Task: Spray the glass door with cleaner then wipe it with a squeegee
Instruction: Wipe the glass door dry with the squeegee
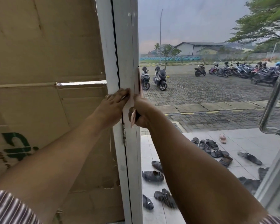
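The right hand [143,110] grips the squeegee [139,81], upright at the left edge of the glass door [200,97]. The left hand [115,103] presses straight fingers on the white frame [126,46].

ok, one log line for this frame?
stage: squeegee wipe | left hand: rests on door frame | right hand: grips squeegee, blade upright at left edge of glass
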